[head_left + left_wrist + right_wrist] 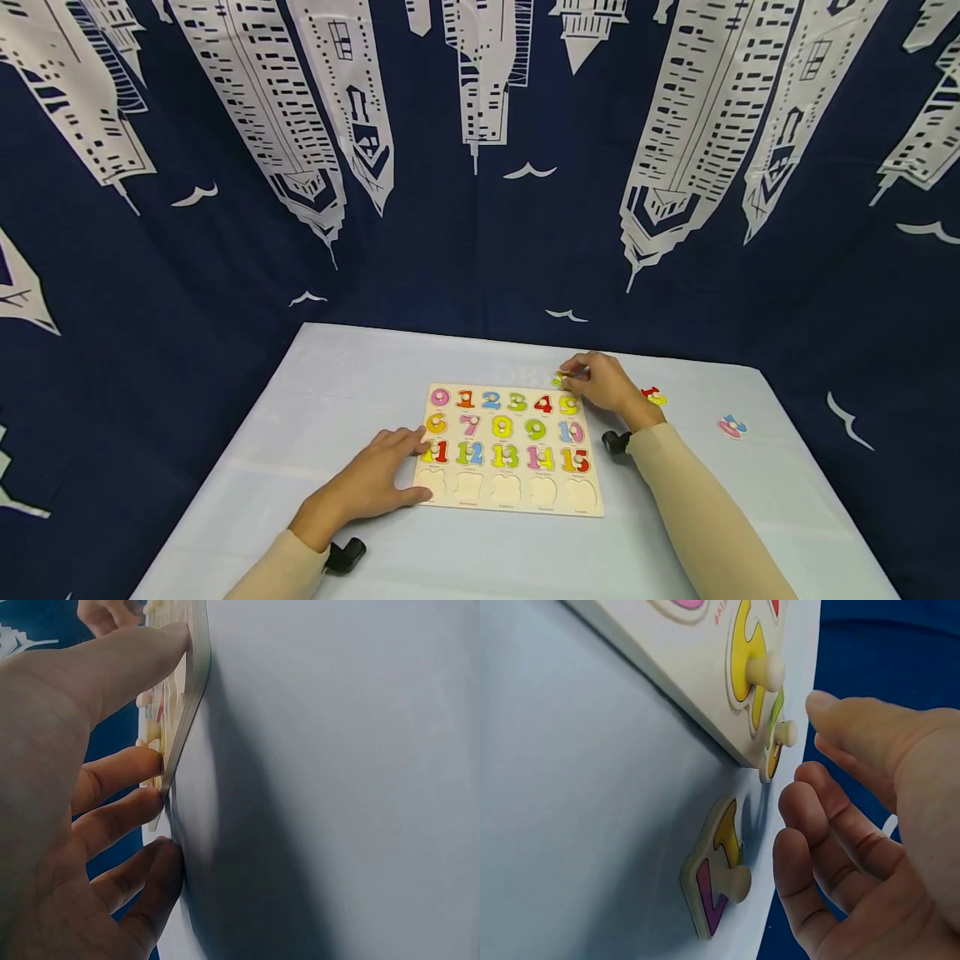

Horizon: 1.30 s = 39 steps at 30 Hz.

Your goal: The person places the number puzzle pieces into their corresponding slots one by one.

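Observation:
A wooden number puzzle board [487, 502] lies on the table, its upper rows filled with coloured, knobbed numbers from 0 to 15. My left hand [378, 472] rests at its left side, thumb [142, 656] on the front left edge and fingers spread along the side. Above the far right corner, my right hand [603, 383] hovers with loosely bent fingers [802, 810], holding nothing. Near those fingertips, a green-and-yellow number piece [775, 750] lies by the board's corner. Closer in the right wrist view is a yellow-and-purple piece [709, 896] with a wooden knob.
Farther right on the white table [675, 500] lie a red-and-yellow piece [655, 395] and a pink-and-blue piece [732, 427]. The board's front row shows bare recesses [506, 487]. A dark blue cloth [480, 267] with white buildings hangs behind the table.

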Motion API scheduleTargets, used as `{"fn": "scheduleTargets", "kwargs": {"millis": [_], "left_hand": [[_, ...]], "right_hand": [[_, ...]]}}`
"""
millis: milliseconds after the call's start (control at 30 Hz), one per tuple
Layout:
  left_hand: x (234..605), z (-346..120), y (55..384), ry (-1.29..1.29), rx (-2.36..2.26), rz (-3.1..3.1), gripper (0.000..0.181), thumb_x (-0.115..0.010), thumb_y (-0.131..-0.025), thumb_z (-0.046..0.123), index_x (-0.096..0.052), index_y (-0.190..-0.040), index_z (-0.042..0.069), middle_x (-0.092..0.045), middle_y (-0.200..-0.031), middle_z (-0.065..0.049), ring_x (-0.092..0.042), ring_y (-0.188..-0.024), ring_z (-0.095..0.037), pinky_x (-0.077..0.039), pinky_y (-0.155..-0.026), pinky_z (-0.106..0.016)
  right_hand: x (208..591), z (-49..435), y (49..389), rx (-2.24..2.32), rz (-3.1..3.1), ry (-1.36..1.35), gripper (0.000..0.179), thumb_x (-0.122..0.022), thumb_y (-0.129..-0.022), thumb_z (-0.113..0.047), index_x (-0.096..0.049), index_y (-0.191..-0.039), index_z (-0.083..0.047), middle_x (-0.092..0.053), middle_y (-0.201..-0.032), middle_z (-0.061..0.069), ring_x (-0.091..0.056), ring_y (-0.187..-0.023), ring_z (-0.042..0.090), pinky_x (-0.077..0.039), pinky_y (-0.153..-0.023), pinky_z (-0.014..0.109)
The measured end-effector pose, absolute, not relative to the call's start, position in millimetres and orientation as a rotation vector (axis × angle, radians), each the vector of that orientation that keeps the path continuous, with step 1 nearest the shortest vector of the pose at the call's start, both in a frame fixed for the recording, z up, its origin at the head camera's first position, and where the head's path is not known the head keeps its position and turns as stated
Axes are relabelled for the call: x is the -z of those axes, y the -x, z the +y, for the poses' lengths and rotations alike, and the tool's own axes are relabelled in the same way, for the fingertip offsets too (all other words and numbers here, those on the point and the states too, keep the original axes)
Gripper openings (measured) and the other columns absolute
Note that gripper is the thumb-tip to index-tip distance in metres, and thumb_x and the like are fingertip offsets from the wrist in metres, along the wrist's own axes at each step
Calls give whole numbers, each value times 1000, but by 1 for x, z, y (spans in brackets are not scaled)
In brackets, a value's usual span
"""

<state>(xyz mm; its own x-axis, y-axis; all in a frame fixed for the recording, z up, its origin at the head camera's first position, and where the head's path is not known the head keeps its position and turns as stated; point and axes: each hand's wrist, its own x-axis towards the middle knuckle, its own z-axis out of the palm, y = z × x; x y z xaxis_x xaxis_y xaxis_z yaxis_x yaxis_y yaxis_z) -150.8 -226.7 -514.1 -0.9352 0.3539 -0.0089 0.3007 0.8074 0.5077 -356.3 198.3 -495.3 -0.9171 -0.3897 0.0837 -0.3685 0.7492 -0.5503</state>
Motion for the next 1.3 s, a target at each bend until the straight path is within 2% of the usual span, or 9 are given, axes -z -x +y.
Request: {"fn": "scheduleTargets", "kwargs": {"millis": [167, 333, 533, 800, 1033, 1300], "left_hand": [[515, -226, 151, -518, -784, 2890, 89, -97, -95, 46, -62, -167, 7, -70, -161, -6, -59, -150, -33, -47, -135, -61], [516, -226, 150, -511, -778, 2890, 90, -97, -95, 46, -62, -168, 8, -69, -162, -6, -59, -150, -32, -48, -135, -61], [514, -224, 150, -525, -764, 2899, 87, -97, -95, 44, -63, -166, 8, -70, -160, -6, -60, -145, -30, -50, -133, -60], [514, -225, 150, -527, -768, 2897, 85, -97, -95, 44, -64, -164, 7, -68, -164, -8, -60, -150, -33, -48, -135, -61], [514, -225, 149, -520, -769, 2886, 89, -97, -95, 46, -62, -167, 7, -69, -163, -8, -59, -152, -35, -47, -136, -62], [510, -227, 149, -522, -800, 2851, 84, -98, -94, 44, -66, -164, 13, -63, -172, -7, -57, -155, -35, -46, -137, -63]], "right_hand": [[500, 197, 362, 891, 2897, 604, 19, -86, -106, -18, -89, -122, -9, -84, -108, 7, -66, -96, 20, -53, -89, 34], [504, 196, 363, 902, 2899, 589, 15, -86, -105, -15, -90, -118, -8, -82, -100, 6, -64, -90, 19, -51, -83, 31], [505, 197, 361, 898, 2914, 585, 11, -84, -107, -10, -88, -115, -5, -82, -98, 7, -66, -88, 18, -54, -82, 31], [500, 196, 359, 916, 2984, 613, 7, -82, -106, -8, -87, -110, -5, -79, -96, 8, -66, -90, 21, -55, -84, 32], [484, 189, 337, 912, 3023, 664, 6, -83, -107, -11, -87, -110, -7, -80, -97, 7, -65, -86, 18, -54, -78, 30], [475, 170, 296, 969, 3014, 740, 4, -87, -105, -11, -87, -108, -8, -77, -95, 3, -59, -78, 12, -50, -70, 25]]}}
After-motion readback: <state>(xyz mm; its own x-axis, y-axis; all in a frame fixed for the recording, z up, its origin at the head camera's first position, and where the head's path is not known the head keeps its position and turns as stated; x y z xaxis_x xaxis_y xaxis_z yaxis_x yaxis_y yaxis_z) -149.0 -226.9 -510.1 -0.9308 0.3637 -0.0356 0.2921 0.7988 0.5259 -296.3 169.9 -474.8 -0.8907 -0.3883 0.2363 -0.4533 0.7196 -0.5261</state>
